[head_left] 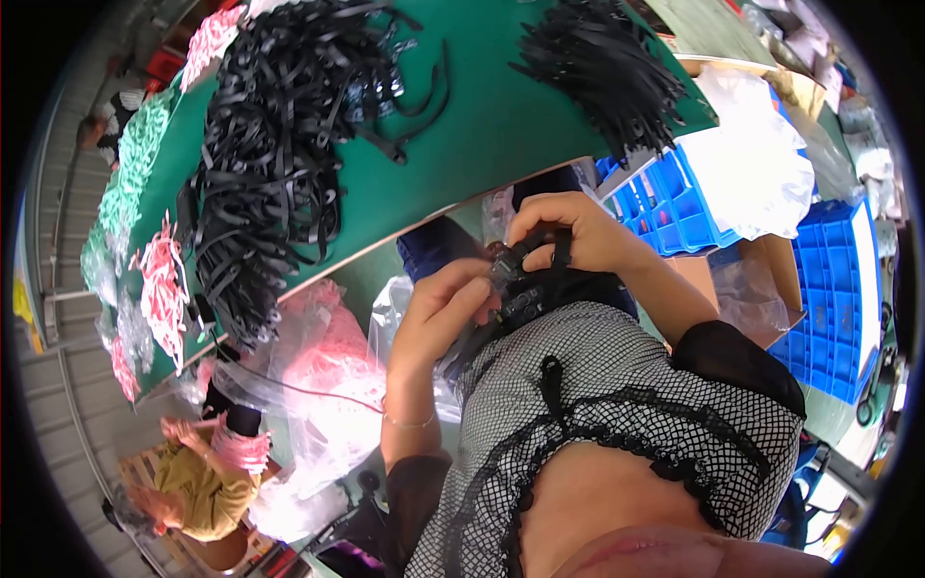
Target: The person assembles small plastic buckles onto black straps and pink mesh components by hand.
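Observation:
In front of my waist, my right hand (578, 231) is closed with bent fingers on a black strap (562, 258). My left hand (451, 303) sits lower and to the left, its fingers closed round the same cluster of black straps, partly smeared by motion. More black straps (525, 301) lie gathered in my lap between the hands; their ends are hard to make out. On the green table ahead, a large tangled heap of black straps (279, 125) lies on the left, and a neater bundle of black straps (612, 82) lies on the right.
The green table's (472, 116) near edge runs just beyond my hands. Blue plastic crates (829, 299) and an open cardboard box (785, 279) stand right. Pink bundles in a clear bag (328, 356) lie left below the table. Another person (207, 482) sits at lower left, holding pink strips.

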A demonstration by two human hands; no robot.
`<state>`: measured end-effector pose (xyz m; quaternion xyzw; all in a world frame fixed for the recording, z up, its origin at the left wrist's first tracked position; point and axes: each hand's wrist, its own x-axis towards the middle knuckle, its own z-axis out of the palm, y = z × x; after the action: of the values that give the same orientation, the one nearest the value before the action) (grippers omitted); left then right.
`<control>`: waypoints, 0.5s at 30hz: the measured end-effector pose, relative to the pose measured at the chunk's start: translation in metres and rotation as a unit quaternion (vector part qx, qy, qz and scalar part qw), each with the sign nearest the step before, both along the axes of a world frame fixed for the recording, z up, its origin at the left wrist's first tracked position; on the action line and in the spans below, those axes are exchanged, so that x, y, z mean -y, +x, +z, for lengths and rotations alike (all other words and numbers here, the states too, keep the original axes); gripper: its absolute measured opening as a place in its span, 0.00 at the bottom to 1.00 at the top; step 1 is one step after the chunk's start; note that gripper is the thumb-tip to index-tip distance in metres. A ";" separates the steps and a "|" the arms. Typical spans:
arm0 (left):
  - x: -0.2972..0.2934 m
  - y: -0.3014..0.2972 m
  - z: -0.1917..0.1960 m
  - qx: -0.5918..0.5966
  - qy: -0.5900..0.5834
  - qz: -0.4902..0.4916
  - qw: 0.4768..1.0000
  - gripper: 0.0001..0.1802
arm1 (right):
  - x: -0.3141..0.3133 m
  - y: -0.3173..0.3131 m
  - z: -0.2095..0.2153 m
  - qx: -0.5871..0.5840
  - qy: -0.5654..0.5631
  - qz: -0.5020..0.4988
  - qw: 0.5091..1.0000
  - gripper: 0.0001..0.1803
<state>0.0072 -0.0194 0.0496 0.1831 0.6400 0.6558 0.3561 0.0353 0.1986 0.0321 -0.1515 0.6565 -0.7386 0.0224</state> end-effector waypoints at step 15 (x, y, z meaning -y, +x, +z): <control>0.119 0.038 -0.139 -0.033 -0.274 -0.066 0.959 0.17 | -0.040 0.030 -0.045 0.057 0.272 -0.003 0.961 0.11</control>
<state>0.0449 -0.1387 -0.0892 0.1415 0.7930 0.4241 0.4139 0.0651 0.2386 -0.0131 -0.0957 0.8309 -0.5394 0.0980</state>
